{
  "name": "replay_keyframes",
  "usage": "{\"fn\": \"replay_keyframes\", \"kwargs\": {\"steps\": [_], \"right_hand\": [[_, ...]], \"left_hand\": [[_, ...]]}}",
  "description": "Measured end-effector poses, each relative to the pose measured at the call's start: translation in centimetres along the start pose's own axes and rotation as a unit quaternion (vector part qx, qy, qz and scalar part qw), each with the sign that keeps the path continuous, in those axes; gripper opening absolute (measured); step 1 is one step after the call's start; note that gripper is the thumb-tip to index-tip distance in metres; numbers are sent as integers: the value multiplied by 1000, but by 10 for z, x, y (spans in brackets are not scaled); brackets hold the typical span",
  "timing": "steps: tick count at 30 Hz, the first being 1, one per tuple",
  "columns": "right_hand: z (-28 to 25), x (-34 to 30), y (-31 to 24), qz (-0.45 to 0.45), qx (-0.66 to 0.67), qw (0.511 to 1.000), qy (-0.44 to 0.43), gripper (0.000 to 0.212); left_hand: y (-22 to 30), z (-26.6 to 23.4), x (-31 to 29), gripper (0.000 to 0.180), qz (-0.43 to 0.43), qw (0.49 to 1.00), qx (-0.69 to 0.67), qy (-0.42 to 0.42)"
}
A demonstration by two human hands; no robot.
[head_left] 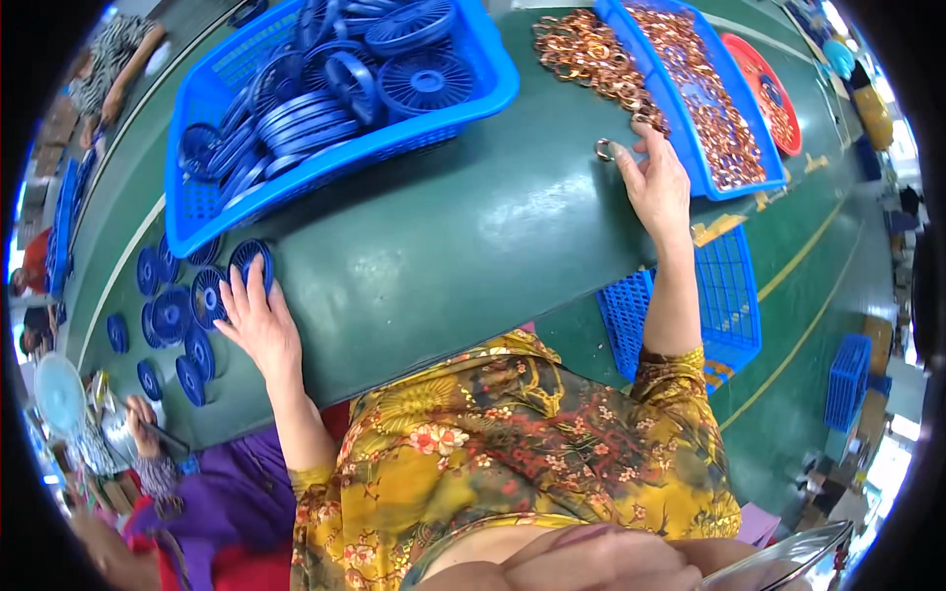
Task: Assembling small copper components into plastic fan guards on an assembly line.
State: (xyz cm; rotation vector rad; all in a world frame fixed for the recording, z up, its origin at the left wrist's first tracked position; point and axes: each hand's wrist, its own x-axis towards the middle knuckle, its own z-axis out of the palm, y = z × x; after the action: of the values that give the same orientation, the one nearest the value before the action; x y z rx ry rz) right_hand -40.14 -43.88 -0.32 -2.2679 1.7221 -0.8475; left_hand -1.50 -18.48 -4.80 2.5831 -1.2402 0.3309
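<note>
My left hand (261, 330) lies over the table with its fingers spread. Its fingertips touch a dark blue spoked disc (251, 264) at the right of a loose group of similar discs (171, 313). My right hand (658, 187) reaches to the near end of a heap of copper-coloured rings (589, 61). Its thumb and fingers are apart, the fingertips at the heap's edge. One single ring (604, 150) is right by the thumb tip, away from the heap. Whether the thumb touches it is hard to tell.
A large blue basket (340, 148) full of spoked discs stands at the far left of the green table (424, 266). Beside the heap are a blue tray (680, 118) of rings and a red tray (739, 59). Blue crates (724, 295) stand below the right edge. A co-worker's hand (141, 414) is at left.
</note>
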Motion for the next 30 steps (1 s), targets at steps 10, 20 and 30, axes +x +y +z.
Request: {"fn": "replay_keyframes", "kwargs": {"steps": [10,20,30], "right_hand": [[19,-11,-19,-68,87,993,-47,15],[23,-9,-24,-83,-22,996,36,15],[16,-36,-37,-122,120,985,-30,9]], "left_hand": [[30,-39,28,25,125,929,-194,291],[40,-45,171,46,66,977,-49,195],[8,-44,199,29,-48,970,-65,231]]}}
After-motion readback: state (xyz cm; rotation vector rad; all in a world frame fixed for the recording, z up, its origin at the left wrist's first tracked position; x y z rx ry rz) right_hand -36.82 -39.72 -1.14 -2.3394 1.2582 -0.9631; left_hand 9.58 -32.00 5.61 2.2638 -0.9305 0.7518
